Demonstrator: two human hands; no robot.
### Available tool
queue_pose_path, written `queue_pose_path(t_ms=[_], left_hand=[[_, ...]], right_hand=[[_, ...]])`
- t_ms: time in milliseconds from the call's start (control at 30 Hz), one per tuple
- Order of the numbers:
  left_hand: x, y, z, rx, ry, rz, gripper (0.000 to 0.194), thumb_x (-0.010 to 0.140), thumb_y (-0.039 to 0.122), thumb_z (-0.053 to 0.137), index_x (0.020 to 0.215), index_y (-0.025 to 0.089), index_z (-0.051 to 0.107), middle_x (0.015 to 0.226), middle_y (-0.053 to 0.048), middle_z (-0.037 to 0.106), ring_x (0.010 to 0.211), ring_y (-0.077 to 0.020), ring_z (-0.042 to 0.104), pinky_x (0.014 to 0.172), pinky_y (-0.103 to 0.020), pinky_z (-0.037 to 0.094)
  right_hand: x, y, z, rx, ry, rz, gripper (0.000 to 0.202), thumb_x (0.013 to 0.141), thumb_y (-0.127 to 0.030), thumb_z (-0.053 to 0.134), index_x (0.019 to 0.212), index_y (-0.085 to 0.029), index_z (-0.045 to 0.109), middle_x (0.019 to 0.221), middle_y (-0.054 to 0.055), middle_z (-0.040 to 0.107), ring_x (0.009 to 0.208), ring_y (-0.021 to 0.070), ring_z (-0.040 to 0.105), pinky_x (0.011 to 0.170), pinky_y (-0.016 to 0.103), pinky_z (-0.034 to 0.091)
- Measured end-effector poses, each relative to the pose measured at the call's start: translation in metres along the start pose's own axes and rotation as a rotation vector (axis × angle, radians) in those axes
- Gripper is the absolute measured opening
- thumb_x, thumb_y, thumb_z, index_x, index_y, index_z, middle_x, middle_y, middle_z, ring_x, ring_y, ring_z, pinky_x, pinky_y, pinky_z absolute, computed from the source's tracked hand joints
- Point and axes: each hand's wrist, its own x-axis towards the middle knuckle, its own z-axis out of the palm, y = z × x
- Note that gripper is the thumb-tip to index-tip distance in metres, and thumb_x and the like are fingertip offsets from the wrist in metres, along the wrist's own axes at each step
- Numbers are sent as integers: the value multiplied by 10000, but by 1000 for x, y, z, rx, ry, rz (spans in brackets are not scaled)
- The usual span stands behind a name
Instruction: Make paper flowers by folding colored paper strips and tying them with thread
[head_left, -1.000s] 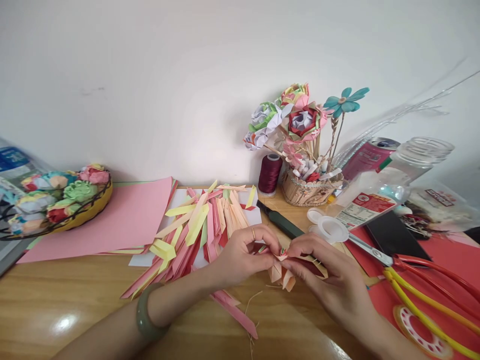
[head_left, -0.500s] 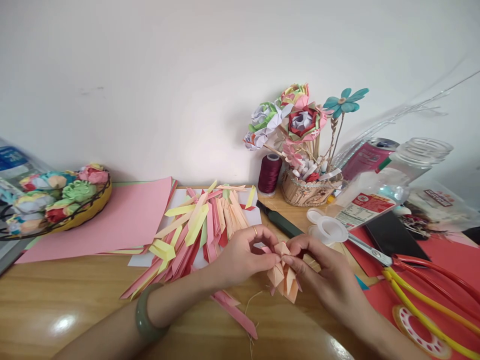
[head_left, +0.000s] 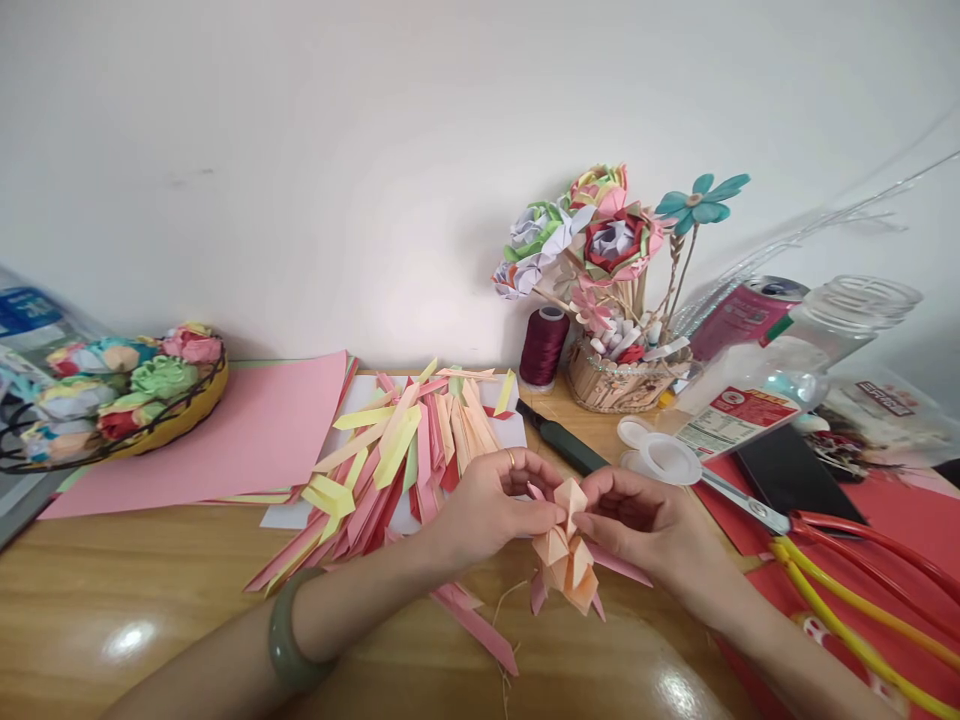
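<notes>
A folded paper flower (head_left: 566, 560), peach with pink points behind it, is held above the table between both hands. My left hand (head_left: 499, 508) pinches its upper left side with thumb and fingers. On the other side, my right hand (head_left: 637, 525) is closed on the upper right edge, thumb against a peach petal. Part of the flower is hidden behind the fingers. A long pink strip sticks out beneath my right hand. Left of the flower lies a heap of folded paper strips (head_left: 382, 470) in pink, yellow, peach and red.
Pink paper sheets (head_left: 247, 430) and a basket of paper flowers (head_left: 150, 430) lie left. Behind stand a thread spool (head_left: 544, 348) and a flower-filled wooden basket (head_left: 619, 380). A dark green cutter (head_left: 566, 445), scissors (head_left: 757, 512) and a plastic jar (head_left: 787, 370) are at right.
The flower has turned slightly in my fingers, and its top petal stands out more. The pink strip under my right hand has come into sight. The whole view has shifted a little.
</notes>
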Motion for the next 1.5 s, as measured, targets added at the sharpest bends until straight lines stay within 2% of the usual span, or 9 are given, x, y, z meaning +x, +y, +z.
queue_pose_path(t_ms=[233,467,700,867,1067,1200,1333,1400,1500], left_hand=[[-4,2,4,70,17,-7,64,595,108,564,646,137,537,619,29,527,524,-67,477,505,-199,370],[-6,-1,6,166,85,134,86,587,61,541,615,138,566,662,10,550,636,-96,517,601,-221,409],[-8,3,7,295,148,172,86,638,100,554,637,148,626,663,4,572,638,-95,529,609,-214,414],[-7,2,8,231,135,154,113,670,140,556,755,151,628,746,-14,603,667,-104,533,609,-214,427],[-7,-1,8,223,96,125,92,684,129,509,703,147,597,731,-15,582,662,-101,524,603,-210,428],[-5,2,7,23,159,-15,170,690,209,550,854,168,570,767,-7,576,629,-94,541,572,-216,453],[-2,2,5,-84,-33,-149,228,701,311,569,857,145,565,676,-6,562,463,-88,528,426,-210,416],[-1,1,4,-78,-78,-132,216,696,330,574,787,134,556,629,0,534,383,-83,482,348,-209,370],[0,1,3,-62,52,14,153,692,273,581,760,148,524,655,15,510,380,-71,479,358,-213,384]], right_hand=[[-2,-1,5,-138,-9,-111,142,772,-282,562,696,-182,495,626,-31,514,561,84,487,509,202,415],[-5,1,8,-428,83,-307,111,783,-200,518,676,-195,484,644,-21,551,590,103,511,546,214,433],[-7,12,3,-784,149,-674,140,802,-133,496,922,-206,497,701,-4,596,583,102,553,517,207,427],[-8,14,3,-851,236,-687,82,809,-139,485,858,-202,465,653,-17,573,530,89,536,485,194,410],[-9,14,2,-868,160,-678,58,821,-160,479,855,-205,465,674,-6,594,530,94,531,480,204,398],[-9,16,0,-939,195,-758,59,846,-136,455,857,-192,470,659,1,603,515,94,512,468,210,368],[-8,14,-1,-980,199,-841,88,823,-99,487,855,-181,490,667,10,606,560,107,529,495,224,380],[-8,11,-3,-977,207,-865,102,802,-94,520,851,-183,504,675,9,602,596,116,536,525,234,399],[-7,6,-4,-955,268,-857,157,779,-85,546,899,-183,521,755,29,607,677,129,548,580,247,431]])
